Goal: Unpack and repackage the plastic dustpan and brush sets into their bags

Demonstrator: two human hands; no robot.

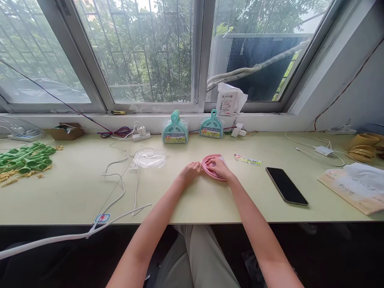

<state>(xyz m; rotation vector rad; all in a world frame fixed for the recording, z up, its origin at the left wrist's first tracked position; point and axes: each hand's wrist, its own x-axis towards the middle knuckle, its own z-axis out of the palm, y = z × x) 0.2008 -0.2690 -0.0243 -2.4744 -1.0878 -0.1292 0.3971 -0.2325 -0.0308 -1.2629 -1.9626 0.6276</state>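
A small pink dustpan set (210, 170) lies on the pale green table (75, 192) in front of me. My right hand (220, 167) rests on top of it with fingers curled over its surface. Its left edge is pinched by the closed fingers of my left hand (190, 171). Behind it, two teal dustpan sets in clear bags (175, 130) (211, 127) lean against the window ledge. A printed paper label strip (247, 161) lies just right of the pink set. An empty clear plastic bag (149, 158) lies to the left.
A black phone (286, 185) lies right of my hands. White cables (120, 180) trail over the left side. A heap of green plastic parts (27, 157) sits far left, a cardboard box (63, 131) behind it. A brown paper bag (357, 188) and yellow parts (364, 146) lie far right.
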